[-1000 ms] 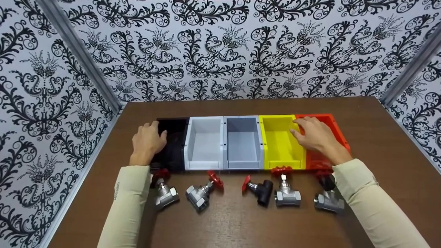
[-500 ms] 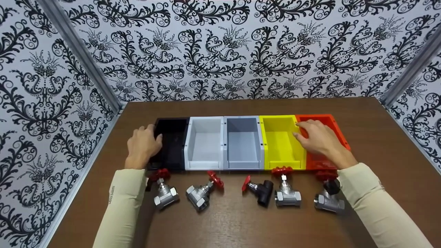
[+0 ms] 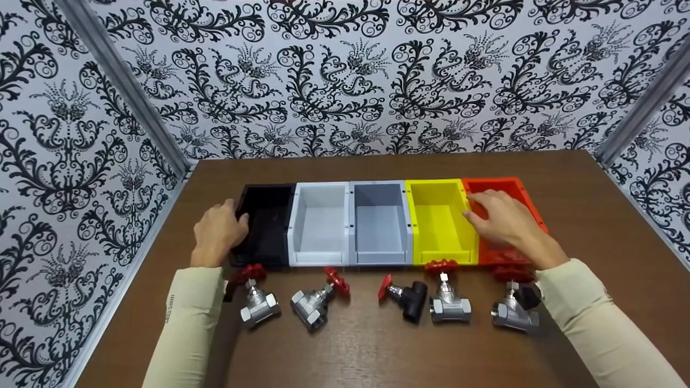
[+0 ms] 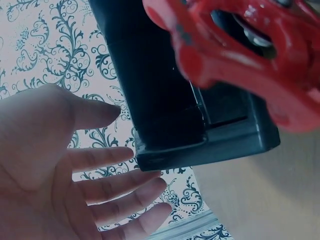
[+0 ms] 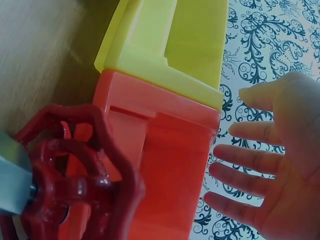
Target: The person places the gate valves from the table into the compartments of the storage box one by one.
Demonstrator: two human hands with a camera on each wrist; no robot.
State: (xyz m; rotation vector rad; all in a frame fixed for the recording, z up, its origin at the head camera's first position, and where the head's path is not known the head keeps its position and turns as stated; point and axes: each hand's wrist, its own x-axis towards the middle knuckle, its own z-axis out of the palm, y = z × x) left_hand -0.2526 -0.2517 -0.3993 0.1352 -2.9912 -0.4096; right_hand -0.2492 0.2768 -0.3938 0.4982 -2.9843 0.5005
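My left hand (image 3: 220, 233) hovers by the left side of the black bin (image 3: 267, 226), fingers loosely extended and holding nothing. In the left wrist view the fingers (image 4: 125, 202) are spread near the bin's edge, and a red handwheel (image 4: 235, 65) looms in front. My right hand (image 3: 504, 223) hangs above the red bin (image 3: 531, 207), its thumb toward the yellow bin (image 3: 439, 215). The right wrist view shows those fingers (image 5: 245, 185) apart and bare, with another red handwheel (image 5: 75, 185) close to the camera.
Between the outer bins stand a white bin (image 3: 323, 221) and a grey bin (image 3: 380, 221). Several valves lie in front of the row, including a metal gate valve (image 3: 450, 308) and a black-bodied valve (image 3: 414, 302). Patterned walls (image 3: 345, 81) surround the brown table (image 3: 345, 355).
My left hand has shifted left and slightly nearer, off the black bin's interior. My right hand has drifted a little right and nearer. The bins and valves stay put.
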